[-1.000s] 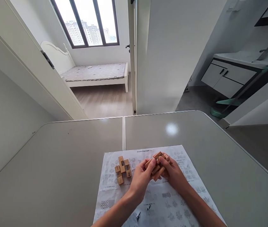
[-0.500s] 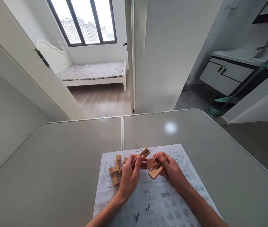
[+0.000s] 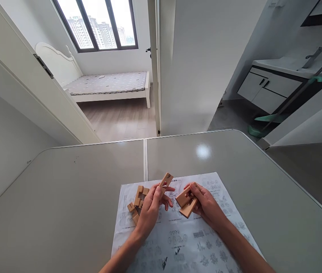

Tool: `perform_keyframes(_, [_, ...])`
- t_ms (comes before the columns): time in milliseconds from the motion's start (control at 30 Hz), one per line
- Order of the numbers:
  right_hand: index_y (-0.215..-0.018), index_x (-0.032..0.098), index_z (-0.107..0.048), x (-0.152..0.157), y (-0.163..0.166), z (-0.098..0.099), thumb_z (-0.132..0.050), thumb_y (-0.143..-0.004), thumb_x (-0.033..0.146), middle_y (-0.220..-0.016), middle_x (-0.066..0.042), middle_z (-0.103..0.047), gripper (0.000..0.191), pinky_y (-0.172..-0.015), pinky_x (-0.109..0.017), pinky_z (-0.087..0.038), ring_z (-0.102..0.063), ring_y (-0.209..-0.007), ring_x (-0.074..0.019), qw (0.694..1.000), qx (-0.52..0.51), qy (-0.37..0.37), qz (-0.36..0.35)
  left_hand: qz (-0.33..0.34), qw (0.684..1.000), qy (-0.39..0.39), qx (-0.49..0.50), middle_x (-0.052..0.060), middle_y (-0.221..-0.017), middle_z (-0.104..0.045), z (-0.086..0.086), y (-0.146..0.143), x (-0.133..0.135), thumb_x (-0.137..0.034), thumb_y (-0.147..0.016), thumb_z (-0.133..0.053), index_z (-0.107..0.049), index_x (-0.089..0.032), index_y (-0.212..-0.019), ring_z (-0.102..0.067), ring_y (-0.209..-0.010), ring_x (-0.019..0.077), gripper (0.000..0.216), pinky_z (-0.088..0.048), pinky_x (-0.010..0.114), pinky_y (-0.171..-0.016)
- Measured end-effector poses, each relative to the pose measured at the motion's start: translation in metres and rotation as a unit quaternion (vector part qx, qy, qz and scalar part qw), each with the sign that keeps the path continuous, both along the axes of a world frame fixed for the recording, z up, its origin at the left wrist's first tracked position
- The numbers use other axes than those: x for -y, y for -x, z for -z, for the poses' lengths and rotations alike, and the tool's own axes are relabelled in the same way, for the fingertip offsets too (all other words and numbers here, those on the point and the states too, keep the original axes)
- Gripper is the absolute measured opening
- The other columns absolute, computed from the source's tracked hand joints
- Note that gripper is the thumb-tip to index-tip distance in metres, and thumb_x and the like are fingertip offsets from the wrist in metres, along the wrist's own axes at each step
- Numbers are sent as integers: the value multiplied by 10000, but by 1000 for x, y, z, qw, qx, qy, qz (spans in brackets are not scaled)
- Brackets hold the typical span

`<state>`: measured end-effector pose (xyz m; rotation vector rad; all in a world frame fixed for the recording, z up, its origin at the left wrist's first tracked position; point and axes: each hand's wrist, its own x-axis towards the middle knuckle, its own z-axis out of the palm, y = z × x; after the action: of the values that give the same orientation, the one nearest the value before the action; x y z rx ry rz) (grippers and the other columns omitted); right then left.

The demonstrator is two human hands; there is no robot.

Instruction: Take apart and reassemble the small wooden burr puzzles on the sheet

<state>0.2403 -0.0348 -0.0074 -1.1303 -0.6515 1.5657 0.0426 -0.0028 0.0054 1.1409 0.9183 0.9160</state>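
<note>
My left hand (image 3: pixel 151 206) pinches a notched wooden puzzle block (image 3: pixel 167 179) that bears a dark mark near its upper end; its other fingers are spread below. In my right hand (image 3: pixel 206 203) are two wooden puzzle pieces (image 3: pixel 188 208), held at an angle to each other, with a gap showing between them. The two hands are apart. Several more wooden blocks (image 3: pixel 137 198) lie in a loose group just left of my left hand, which partly hides them. Under everything spreads a printed instruction sheet (image 3: pixel 178 227) with small line drawings.
The sheet lies on a grey table (image 3: pixel 64 197) with a pale seam and rounded far corners. Beyond the table stand a bed (image 3: pixel 110 83) by a window, an open door, and, at the right, a washbasin cabinet (image 3: pixel 269 87) with a green-ended pole.
My left hand has moved left, away from my right hand, taking its block with it and tipping it more upright. My right hand keeps its pieces in nearly the same place.
</note>
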Motion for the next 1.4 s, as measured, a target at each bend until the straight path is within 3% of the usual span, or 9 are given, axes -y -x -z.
perform_keyframes(167, [-901,219,-670,0,-1,3,-745,-797,739,-744,0,-588,535,-403,-220,-280,-477,-527,-125,1000,9,1,0,11,994,-73,-80,88,-989,-729,2,-3,5,-506,-1057,-466,-625,-180,-1154,-591,-696,153,376,-511,306,-721])
perform_keyframes(267, [-892,214,-662,0,-2,4,-754,-789,738,-719,7,-567,542,-394,-212,-267,-457,-514,-117,1000,4,9,11,25,990,-88,-106,41,-862,-680,5,-3,9,-504,-1072,-437,-624,-188,-1141,-536,-654,133,374,-478,273,-672])
perform_keyframes(367, [-894,212,-662,-1,-3,5,-761,-808,708,-695,12,-546,513,-403,-207,-263,-419,-514,-110,999,-19,17,28,20,992,-72,-101,-11,-740,-557,8,-3,10,-526,-1075,-417,-610,-183,-1138,-436,-599,116,399,-401,248,-593])
perform_keyframes(467, [-942,217,-677,-2,-4,8,-734,-851,683,-757,-13,-587,478,-431,-235,-337,-446,-550,-131,997,-25,5,72,6,997,-40,-66,-47,-688,-398,8,-3,9,-547,-1058,-448,-596,-181,-1126,-362,-597,116,400,-345,238,-558])
perform_keyframes(600, [-1019,235,-677,-2,-1,12,-684,-892,680,-867,-41,-634,463,-454,-286,-412,-480,-549,-147,991,3,-24,130,-5,1000,-7,-27,-49,-716,-340,4,-4,9,-569,-1027,-496,-594,-186,-1100,-320,-596,113,401,-327,234,-539])
perform_keyframes(833, [-1000,267,-658,3,6,10,-647,-915,695,-788,-5,-611,437,-445,-256,-436,-517,-554,-143,990,48,-33,130,-20,999,-9,-49,-65,-645,-421,2,-4,8,-570,-1024,-496,-587,-192,-1119,-387,-525,106,401,-354,228,-513])
perform_keyframes(1000, [-995,254,-660,5,8,12,-645,-931,673,-797,-10,-622,424,-446,-242,-432,-515,-550,-131,993,53,-49,92,-9,998,-29,-50,-33,-821,-605,5,-3,8,-515,-1051,-468,-478,-253,-1301,-540,-463,79,362,-444,231,-522])
perform_keyframes(1167, [-1018,251,-661,5,7,14,-637,-962,627,-783,-5,-609,380,-484,-252,-463,-530,-579,-142,994,42,-68,81,34,993,-65,-92,-10,-697,-609,4,-1,10,-514,-1054,-456,-601,-196,-964,-589,-556,123,361,-476,245,-601])
perform_keyframes(1400, [-987,231,-681,8,5,17,-677,-934,624,-763,-8,-612,397,-490,-263,-468,-543,-585,-158,995,36,-86,46,92,975,-120,-165,-15,-567,-581,-6,-2,12,-492,-997,-572,-591,-188,-805,-522,-530,128,360,-415,240,-577])
